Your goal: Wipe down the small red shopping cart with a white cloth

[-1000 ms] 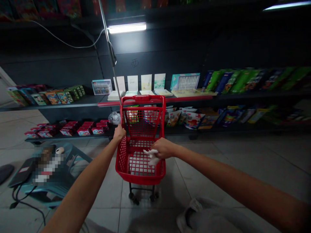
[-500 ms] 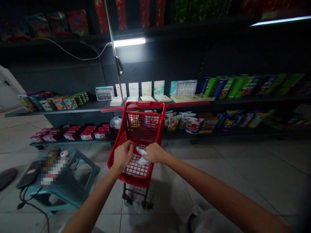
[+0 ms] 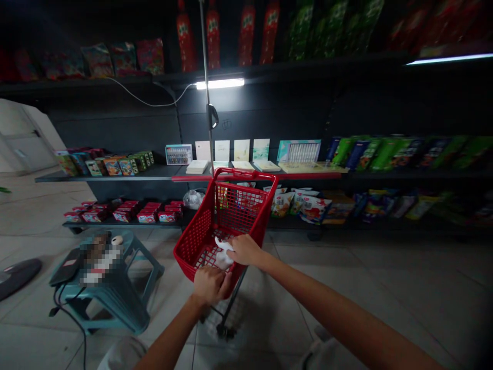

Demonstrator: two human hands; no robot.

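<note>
Left hand (image 3: 210, 285) now at cart's near rim (image 3: 185, 265)

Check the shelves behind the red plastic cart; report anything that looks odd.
A crumpled, clear plastic bundle sits beside grouped red boxes on the dark bottom shelf, resembling stray wrapping. A thin white cable sags untidily below the dark upper shelf.

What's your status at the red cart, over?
Left grip at the near rim of the red cart. Right grip holding white cloth over the cart. Teal stool to the left, apart from the cart.
</note>
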